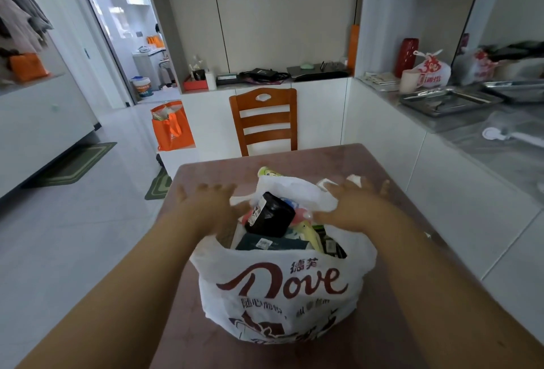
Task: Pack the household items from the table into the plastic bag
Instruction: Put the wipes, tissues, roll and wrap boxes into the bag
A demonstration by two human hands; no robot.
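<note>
Plastic bag full on bench; left hand and right hand spread, empty, blurred. Next, likely gather handles.

You're in a home's dining-kitchen corner — past your hands stands a wooden chair against white cabinets, a counter with steel trays runs off to their right, and an orange tote sits on the tiled floor to their left.
</note>
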